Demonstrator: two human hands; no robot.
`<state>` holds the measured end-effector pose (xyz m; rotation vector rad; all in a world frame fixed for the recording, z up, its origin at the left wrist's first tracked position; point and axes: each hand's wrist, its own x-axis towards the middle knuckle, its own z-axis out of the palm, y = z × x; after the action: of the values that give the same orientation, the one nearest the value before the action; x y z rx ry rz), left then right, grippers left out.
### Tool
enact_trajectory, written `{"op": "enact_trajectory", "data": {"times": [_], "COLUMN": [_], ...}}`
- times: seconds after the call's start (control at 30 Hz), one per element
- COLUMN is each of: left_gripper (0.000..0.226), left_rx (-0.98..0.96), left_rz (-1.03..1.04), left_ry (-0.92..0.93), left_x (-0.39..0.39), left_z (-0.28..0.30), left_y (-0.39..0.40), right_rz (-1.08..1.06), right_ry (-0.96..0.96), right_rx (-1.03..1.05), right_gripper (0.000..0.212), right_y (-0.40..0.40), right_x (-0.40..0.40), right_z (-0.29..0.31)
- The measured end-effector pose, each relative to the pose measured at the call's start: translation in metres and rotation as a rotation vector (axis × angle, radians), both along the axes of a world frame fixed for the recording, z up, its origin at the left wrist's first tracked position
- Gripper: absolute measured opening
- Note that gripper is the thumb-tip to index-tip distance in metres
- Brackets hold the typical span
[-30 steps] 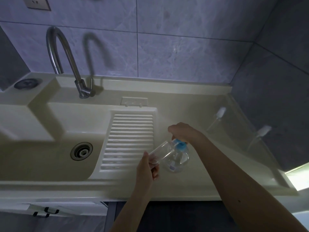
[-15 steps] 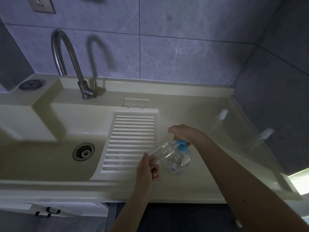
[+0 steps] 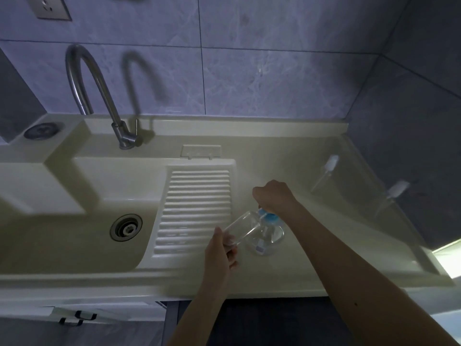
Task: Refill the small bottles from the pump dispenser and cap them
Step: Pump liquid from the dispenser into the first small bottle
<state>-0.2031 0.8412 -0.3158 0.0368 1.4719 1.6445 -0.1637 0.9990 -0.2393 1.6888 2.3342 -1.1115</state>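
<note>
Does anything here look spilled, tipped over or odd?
No spill shows. The small bottle in the left hand is tilted on purpose, mouth at the blue pump under the right hand. Two capped bottles stand against the right wall.

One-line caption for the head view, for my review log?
Left hand tilts a clear small bottle to the blue pump of the dispenser while the right hand presses on top, beside the sink.

My left hand (image 3: 219,253) tilts a clear small bottle (image 3: 240,228) to the blue pump dispenser (image 3: 268,229), my right hand (image 3: 273,196) on top, near the countertop's (image 3: 299,278) front edge.
</note>
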Motion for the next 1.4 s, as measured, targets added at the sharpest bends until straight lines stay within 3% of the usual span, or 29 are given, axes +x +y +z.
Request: {"op": "enact_trajectory", "data": {"times": [0.3, 0.47, 0.6, 0.73, 0.87, 1.1, 1.4], "left_gripper": [0.045, 0.045, 0.045, 0.043, 0.044, 0.046, 0.045], "left_rx": [0.04, 0.044, 0.027, 0.013, 0.006, 0.041, 0.045], "left_rz": [-0.005, -0.009, 0.004, 0.011, 0.014, -0.001, 0.007], "left_ry": [-0.001, 0.0, -0.012, -0.001, 0.003, -0.006, -0.01], "left_x": [0.0, 0.001, 0.002, -0.001, -0.001, 0.001, 0.003], "left_z": [0.003, 0.004, 0.001, 0.0, 0.0, 0.002, 0.002], "left_y": [0.0, 0.0, 0.001, 0.002, 0.003, 0.001, 0.002], "right_rz": [0.076, 0.124, 0.065, 0.059, 0.06, 0.099, 0.104], "right_ry": [-0.043, -0.064, -0.014, -0.02, -0.026, -0.061, -0.078], "right_rx": [-0.135, -0.112, -0.042, 0.006, -0.002, -0.116, -0.019], "right_gripper": [0.033, 0.012, 0.028, 0.023, 0.021, 0.04, 0.025], "right_y": [0.002, 0.0, 0.0, -0.001, 0.0, 0.003, -0.001], "right_x": [-0.001, 0.001, 0.001, 0.001, 0.001, -0.006, 0.0], "right_z": [0.015, 0.015, 0.007, 0.002, 0.002, 0.014, 0.008]}}
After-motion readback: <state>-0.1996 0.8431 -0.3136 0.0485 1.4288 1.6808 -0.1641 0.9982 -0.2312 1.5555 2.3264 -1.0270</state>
